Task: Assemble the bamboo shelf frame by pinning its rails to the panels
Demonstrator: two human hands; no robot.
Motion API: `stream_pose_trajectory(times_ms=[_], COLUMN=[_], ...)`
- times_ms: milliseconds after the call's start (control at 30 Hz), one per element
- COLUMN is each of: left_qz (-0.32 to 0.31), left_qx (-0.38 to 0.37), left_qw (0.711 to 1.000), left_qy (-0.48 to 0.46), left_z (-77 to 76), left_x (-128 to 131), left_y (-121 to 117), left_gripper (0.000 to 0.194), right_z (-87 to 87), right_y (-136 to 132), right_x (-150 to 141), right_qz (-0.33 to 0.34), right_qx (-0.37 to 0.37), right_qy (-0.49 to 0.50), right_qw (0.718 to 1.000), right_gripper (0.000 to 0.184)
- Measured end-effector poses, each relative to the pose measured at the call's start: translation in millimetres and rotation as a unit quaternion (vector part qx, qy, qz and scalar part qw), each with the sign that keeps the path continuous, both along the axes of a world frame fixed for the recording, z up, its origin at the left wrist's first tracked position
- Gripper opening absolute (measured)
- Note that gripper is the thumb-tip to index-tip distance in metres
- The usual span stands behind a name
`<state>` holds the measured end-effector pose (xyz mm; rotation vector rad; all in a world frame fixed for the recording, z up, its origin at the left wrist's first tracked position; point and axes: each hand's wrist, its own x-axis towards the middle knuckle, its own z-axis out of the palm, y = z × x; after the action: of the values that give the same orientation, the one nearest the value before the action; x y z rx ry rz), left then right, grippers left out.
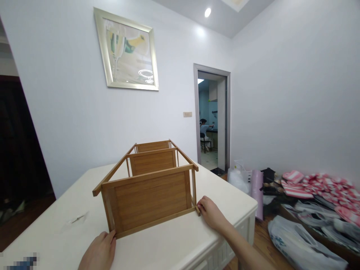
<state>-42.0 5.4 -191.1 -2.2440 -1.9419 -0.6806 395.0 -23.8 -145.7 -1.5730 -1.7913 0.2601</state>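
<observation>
A brown wooden shelf rack [152, 195] lies on its side on a white table [157, 249], with its several shelf panels standing upright one behind another. At the near left lower corner, the fingers of my left hand [99, 249] are closed on the frame. My right hand [210, 213] pinches the end of the frame at the near right lower corner. Part of each hand's grip is hidden behind the wood. A small clear packet [77, 219] with something thin in it lies on the table, left of the rack.
Right of the table, a plastic bag [300, 240], a pink roll [256, 195] and pink-and-white striped fabric [323, 187] sit on or near the floor. A framed picture [129, 52] hangs ahead. Through the doorway [212, 123] a person [204, 129] sits. Something blue, pixelated, shows at lower left.
</observation>
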Motion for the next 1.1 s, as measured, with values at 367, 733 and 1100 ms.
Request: stream_pose_trajectory(times_ms=[367,733,1100], left_qz=[0.004,-0.008,-0.003], left_qx=[0.007,0.015,0.006], left_qw=[1.000,1.000,1.000], left_qy=[0.013,0.017,0.006], left_z=[1.7,1.2,-1.7], left_x=[1.6,2.0,0.7], left_y=[-4.4,-4.9,-1.2], left_gripper=[0.046,0.046,0.045], right_z=[-2.0,-4.4,-3.6], right_y=[2.4,3.4,2.0], right_x=[0.6,1.8,1.0], right_qz=[-0.006,-0.012,-0.024], right_qx=[-0.002,-0.005,0.002], right_qy=[0.002,0.005,0.001], right_qw=[1.000,1.000,1.000], right_gripper=[0.021,0.020,0.021])
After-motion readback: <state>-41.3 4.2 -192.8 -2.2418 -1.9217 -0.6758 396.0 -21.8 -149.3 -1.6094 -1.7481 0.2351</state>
